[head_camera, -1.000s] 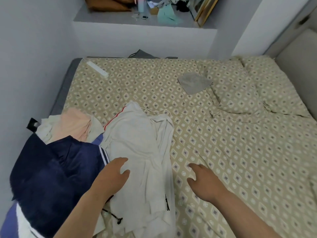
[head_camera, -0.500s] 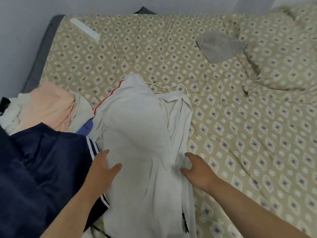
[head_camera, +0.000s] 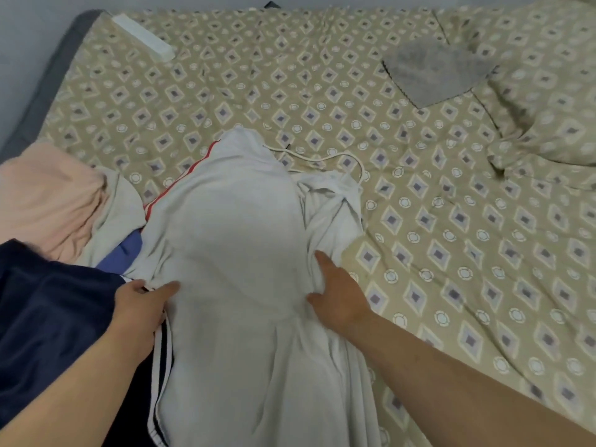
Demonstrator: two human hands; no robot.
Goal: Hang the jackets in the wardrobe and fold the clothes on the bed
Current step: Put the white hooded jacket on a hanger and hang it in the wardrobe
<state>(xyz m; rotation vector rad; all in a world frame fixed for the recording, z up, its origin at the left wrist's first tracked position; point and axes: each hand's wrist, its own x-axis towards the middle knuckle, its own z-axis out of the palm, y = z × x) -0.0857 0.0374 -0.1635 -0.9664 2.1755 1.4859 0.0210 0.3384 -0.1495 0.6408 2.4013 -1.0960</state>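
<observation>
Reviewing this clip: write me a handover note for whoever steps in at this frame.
Left hand at the left edge of the white garment, thumb on top; grip unclear.
Right hand flat on its right edge.
It lies spread on the bed; navy garment and pink garment heaped at its left, grey cloth far right.
Nothing folded yet.
To do: fold the white one, then the heap. Wardrobe out of view.

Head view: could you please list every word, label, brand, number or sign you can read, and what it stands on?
There is no readable text in this view.
The white garment shows only a red stripe.
The navy garment shows only white stripes.
The white strip at the bed's far corner shows no legible marking.
The bed sheet has diamonds and circles only.
</observation>
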